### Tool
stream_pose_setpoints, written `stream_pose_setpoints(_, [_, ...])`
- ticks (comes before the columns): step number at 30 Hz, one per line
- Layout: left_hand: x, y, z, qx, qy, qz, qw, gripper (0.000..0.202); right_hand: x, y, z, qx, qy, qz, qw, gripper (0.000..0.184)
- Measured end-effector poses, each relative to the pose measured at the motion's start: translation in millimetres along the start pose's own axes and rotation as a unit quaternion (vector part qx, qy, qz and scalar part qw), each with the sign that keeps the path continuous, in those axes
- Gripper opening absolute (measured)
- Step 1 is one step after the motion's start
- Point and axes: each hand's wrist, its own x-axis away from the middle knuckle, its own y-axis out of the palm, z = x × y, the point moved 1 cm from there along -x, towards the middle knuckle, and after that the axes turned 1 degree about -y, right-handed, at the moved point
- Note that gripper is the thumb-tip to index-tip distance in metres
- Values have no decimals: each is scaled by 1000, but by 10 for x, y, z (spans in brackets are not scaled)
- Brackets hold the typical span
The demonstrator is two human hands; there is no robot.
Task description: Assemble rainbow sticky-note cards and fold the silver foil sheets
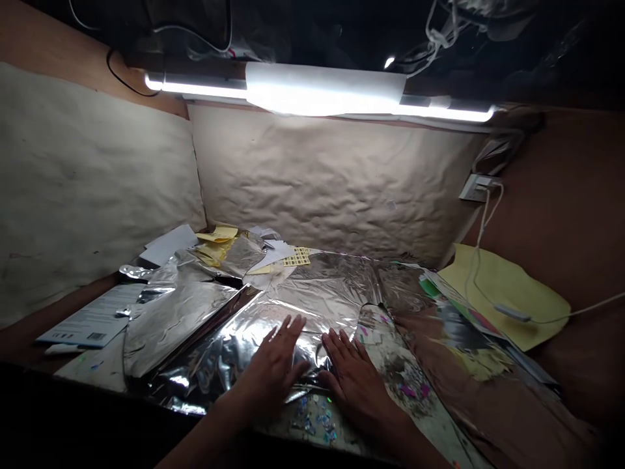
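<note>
A shiny silver foil sheet (234, 332) lies across the middle of the worktop, with creases and bright reflections on it. My left hand (276, 361) rests on the foil, palm down, its fingers stretched forward and thumb apart. Beside it, my right hand (349, 371) lies flat over the foil's right edge, fingers extended and thumb pointing toward the left hand. Neither hand grips anything. Small iridescent flakes (319, 417) are scattered on the worktop just below and between the hands. Whatever lies under the palms is hidden.
Another folded foil piece (170, 326) lies left, near a printed white sheet (97, 316). Yellow and white paper scraps and a sticker sheet (297, 256) are at the back. At right are yellow paper (512, 293) and a white cable (576, 314). A lit tube lamp (449, 113) hangs above.
</note>
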Motion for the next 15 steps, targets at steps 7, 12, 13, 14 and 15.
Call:
stream_pose_setpoints(7, [-18,55,47,5,-6,-165,986,62,-26,-352,419,-122,66,187,973,44])
stream_pose_setpoints(12, [-12,43,10,-1,12,-158,987,55,-175,-432,514,-69,-30,141,987,25])
stream_pose_setpoints(13, [-14,35,15,-2,14,-161,987,54,-201,-409,501,-62,-46,131,988,23])
stream_pose_setpoints(14, [-15,28,20,-3,16,-165,986,54,-221,-383,486,-56,-56,127,989,21])
stream_pose_setpoints(15, [-17,22,26,-3,16,-168,986,53,-235,-356,474,-49,-61,128,989,19])
